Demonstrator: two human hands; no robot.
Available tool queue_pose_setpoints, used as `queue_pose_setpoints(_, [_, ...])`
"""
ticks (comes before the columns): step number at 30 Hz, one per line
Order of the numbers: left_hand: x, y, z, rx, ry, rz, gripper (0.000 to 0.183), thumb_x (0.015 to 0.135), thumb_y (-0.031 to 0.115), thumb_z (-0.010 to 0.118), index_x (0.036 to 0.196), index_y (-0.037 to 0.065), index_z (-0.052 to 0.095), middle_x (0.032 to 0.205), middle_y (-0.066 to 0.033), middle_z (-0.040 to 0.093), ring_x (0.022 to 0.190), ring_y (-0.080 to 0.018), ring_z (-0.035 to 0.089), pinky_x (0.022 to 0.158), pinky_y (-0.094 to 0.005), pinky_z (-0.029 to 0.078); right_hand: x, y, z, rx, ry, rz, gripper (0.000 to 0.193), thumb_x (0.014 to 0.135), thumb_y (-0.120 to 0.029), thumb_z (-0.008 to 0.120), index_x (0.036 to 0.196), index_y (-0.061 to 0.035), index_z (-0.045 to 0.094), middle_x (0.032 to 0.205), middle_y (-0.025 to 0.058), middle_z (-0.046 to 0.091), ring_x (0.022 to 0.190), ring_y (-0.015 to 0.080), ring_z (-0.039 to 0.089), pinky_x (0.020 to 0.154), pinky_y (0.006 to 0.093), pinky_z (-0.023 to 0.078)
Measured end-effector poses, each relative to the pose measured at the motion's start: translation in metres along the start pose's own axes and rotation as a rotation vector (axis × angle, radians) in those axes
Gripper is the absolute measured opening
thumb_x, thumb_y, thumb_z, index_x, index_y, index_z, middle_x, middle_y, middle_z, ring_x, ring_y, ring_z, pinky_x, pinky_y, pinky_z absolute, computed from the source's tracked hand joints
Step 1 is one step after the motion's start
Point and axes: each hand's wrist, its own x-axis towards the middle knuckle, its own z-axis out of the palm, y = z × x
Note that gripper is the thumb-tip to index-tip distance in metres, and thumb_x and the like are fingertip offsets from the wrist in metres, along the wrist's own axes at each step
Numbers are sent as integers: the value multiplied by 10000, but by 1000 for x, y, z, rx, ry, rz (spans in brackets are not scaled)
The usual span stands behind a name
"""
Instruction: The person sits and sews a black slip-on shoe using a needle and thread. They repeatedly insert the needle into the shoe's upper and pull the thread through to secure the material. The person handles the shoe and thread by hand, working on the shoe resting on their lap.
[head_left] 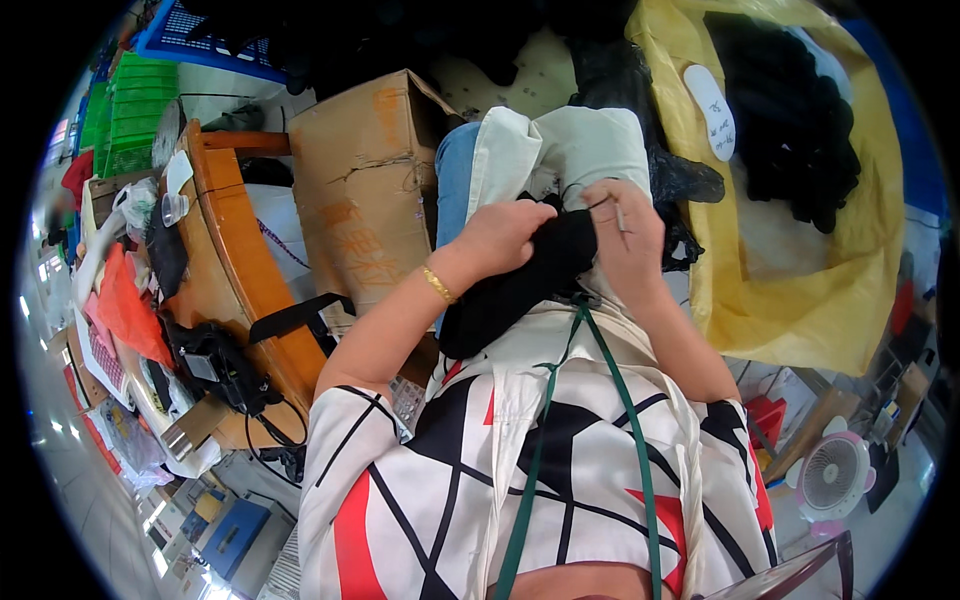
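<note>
A bundle of black cloth (505,297) lies across my lap, over the cream apron cloth (600,145) that covers my knees. My left hand (508,235) is closed on the upper edge of the black cloth, thumb and fingers pressed together. Close beside it, my right hand (630,230) pinches at a thin dark strand by the cloth's upper right edge. Whether the strand is a thread or part of the cloth I cannot tell. Folds hide the lower side of the bundle.
To the left stand a cardboard box (360,195) and an orange wooden table (235,250), with a black bag (215,360) beyond. A yellow plastic bag (800,320) at right holds dark cloth and a white insole-shaped card (708,112). A fan (833,470) stands lower right.
</note>
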Motion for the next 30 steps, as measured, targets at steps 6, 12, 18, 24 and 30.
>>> queue_pose_setpoints(6, [-13,28,-36,-357,251,-216,224,851,128,668,1052,29,664,809,-82,614,685,-201,594,640,-327,484,-11,3,-32,-235,-24,-204,87,824,-14,693,871,-20,620,795,104,599,732,288,598,645,353,491])
queue_pose_setpoints(12, [-1,40,-9,-372,-66,-477,362,887,357,689,783,11,717,731,-154,682,659,-270,656,580,-380,479,-24,-20,-22,-311,-157,-495,153,752,-50,754,832,-44,623,772,76,584,722,292,606,657,372,525])
queue_pose_setpoints(18, [-22,19,-5,-1220,12,-696,179,904,198,736,895,21,707,770,1,658,615,-54,547,535,-202,429,-50,12,-102,-415,-303,174,57,863,-46,678,890,-16,638,713,89,572,642,224,609,577,320,474])
queue_pose_setpoints(24, [-25,17,0,-1614,57,-800,126,959,170,664,905,58,645,816,-47,683,583,-56,561,487,-199,456,-48,14,-98,143,-161,715,113,918,10,597,1025,9,632,774,63,628,736,76,615,619,255,475])
queue_pose_setpoints(30, [-27,15,-11,-1421,-67,-766,151,977,189,641,900,60,621,769,-42,665,570,-53,557,487,-214,456,-16,-3,-29,-136,-467,273,72,882,-65,666,953,-71,674,812,62,627,724,196,641,647,304,509])
